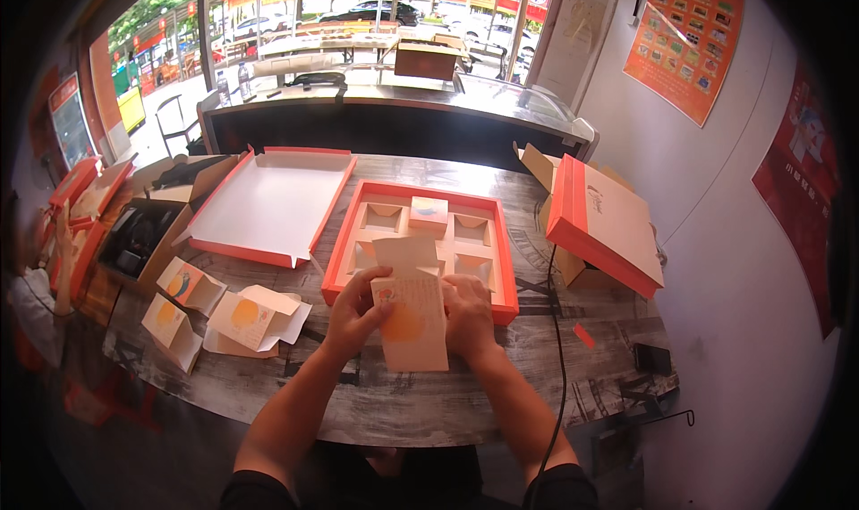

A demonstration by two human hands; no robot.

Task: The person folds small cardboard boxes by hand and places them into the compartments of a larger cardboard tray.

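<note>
Cardboard carton (413, 335), buff with a yellow printed patch and a flap standing out at its far end, is up between both hands, over the near side of the red-rimmed gift box (508, 282). It looks light and fairly stiff, likely dry and easy to grip, though its thin panels could crease or buckle if squeezed; taking it by the side edges and fold lines seems kindest. The left hand (355, 311) has it clamped at the left edge, thumb across the printed face, the other fingers mostly hidden. The right hand (467, 315) is at the right edge with fingers curled in; whether they pinch the board or merely brace it, I can't make out. The carton's near end extends toward the person, clear of the visible fingers.
</note>
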